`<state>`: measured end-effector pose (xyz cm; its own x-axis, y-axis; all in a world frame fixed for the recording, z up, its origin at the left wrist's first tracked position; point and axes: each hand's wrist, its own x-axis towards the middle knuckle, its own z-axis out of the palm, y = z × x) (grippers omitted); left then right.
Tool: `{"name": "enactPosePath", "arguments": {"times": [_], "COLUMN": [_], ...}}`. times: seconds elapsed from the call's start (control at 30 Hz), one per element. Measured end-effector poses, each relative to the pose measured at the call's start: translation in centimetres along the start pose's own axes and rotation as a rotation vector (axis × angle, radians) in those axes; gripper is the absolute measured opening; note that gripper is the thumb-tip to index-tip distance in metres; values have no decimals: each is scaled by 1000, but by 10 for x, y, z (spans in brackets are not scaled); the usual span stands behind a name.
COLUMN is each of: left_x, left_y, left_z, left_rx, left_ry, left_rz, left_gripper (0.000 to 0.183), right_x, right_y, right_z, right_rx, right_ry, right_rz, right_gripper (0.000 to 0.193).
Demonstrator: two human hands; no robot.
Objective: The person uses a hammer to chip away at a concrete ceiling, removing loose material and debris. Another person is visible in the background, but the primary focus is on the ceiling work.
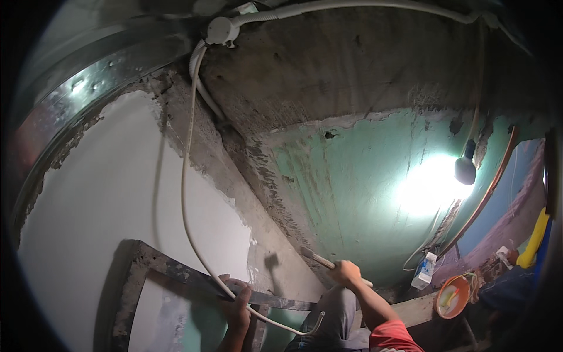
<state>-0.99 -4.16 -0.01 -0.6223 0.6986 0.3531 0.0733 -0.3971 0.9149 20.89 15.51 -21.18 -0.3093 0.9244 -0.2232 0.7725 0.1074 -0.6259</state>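
Note:
A hammer [317, 258] is gripped in my right hand [346, 273] by its wooden handle. Its head is close to the corner where the bare grey strip [272, 232] meets the green wall [352, 176]. Lower and to the left, my left hand [237, 305] has its fingers curled round the top bar of a dark, worn frame [187, 280]. A pale cable [186, 199] hangs down in front of that hand, and its loose end [320, 317] lies by my knee [337, 311]. The hammer's shadow falls on the grey strip.
A lit lamp [465, 170] hangs at the right. Below it are a small white box [423, 271] and an orange bucket [441, 300]. A yellow sleeve [533, 234] shows at the far right. A round junction box [221, 31] with conduit [328, 6] is overhead.

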Motion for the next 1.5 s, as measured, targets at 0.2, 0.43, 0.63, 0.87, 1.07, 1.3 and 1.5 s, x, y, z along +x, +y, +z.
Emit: {"name": "enactPosePath", "arguments": {"times": [0.2, 0.43, 0.63, 0.87, 1.07, 1.3, 1.5], "left_x": [-6, -12, -6, 10, 13, 8, 13], "left_y": [15, 2, -1, -5, -7, -2, -2], "left_z": [22, 46, 37, -7, -5, -14, -2], "left_rx": [79, 38, 65, 74, -213, -109, -194], "left_ry": [52, 216, 186, -165, -223, -186, -155], "left_rz": [2, -51, -69, -58, -165, -148, -129], "left_gripper": [47, 47, 47, 78, 79, 59, 55], "right_x": [-41, -53, -44, -21, -5, 19, 77], "right_y": [68, 47, 31, -43, -131, -217, -215], "right_z": [20, 1, 15, -64, -139, -223, -225], "right_rx": [291, 1117, 788, 766, 1009, 1054, 528], "right_ry": [-91, -395, -210, 155, 346, 904, 596], "right_rz": [177, 249, 138, -355, -418, -1013, -424], "right_gripper": [38, 23, 27, 29, 21, 10, 31]}}
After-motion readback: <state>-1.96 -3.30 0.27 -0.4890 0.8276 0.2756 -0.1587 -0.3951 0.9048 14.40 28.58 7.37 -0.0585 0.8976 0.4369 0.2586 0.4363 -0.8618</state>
